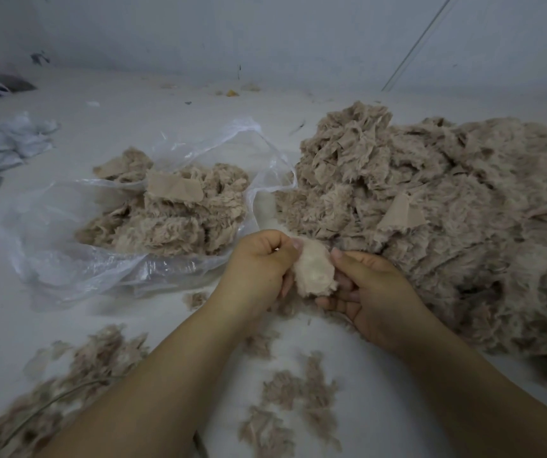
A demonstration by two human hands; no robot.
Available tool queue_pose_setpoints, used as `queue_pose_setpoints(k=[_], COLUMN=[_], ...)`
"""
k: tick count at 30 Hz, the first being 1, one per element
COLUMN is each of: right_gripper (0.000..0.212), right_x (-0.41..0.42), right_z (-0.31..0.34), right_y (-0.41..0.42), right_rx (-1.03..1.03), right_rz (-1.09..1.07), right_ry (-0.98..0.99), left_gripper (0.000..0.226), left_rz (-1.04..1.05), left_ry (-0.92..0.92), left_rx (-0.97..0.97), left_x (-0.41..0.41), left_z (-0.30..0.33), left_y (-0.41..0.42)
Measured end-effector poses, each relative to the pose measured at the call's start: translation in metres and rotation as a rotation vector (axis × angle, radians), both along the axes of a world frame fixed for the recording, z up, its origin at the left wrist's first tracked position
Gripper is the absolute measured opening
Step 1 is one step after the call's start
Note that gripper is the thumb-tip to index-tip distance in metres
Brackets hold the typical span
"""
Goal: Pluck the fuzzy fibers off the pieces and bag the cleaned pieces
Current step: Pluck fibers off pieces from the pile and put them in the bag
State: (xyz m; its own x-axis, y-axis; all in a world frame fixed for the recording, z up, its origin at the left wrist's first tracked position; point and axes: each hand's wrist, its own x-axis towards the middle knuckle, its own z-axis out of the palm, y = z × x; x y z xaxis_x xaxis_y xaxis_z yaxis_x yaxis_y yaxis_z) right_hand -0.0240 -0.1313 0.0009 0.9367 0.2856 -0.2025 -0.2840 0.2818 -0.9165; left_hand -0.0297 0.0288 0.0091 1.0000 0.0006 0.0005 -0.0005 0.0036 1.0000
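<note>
Head view: left hand (pixel 259 259) and right hand (pixel 369 294) both pinch one pale fuzzy piece (pixel 315 271) just in front of the plastic bag (pixel 67 259), which holds cleaned pieces (pixel 173 216), with the unprocessed heap (pixel 447 209) right of that bag

Glossy clear plastic bag (pixel 67 259); matt fuzzy cloth pieces (pixel 430 209).
</note>
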Motion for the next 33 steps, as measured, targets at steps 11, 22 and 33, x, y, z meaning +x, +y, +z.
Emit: queue_pose_setpoints(k=[11, 22, 33], right_gripper=[0.013, 0.041, 0.029], right_x=[0.001, 0.004, 0.006], right_z=[-0.002, -0.002, -0.004], right_y=[-0.001, 0.001, 0.002], right_rx=[0.044, 0.139, 0.161], right_rz=[0.003, -0.107, -0.130], right_ry=[-0.021, 0.047, 0.047], left_gripper=[0.015, 0.023, 0.018], left_rz=[0.306, -0.086, 0.202], left_ry=[-0.247, -0.198, -0.257], left_rx=[-0.711, 0.891, 0.175], left_x=[0.014, 0.006, 0.006], left_z=[0.015, -0.012, -0.004], left_y=[0.025, -0.008, -0.005])
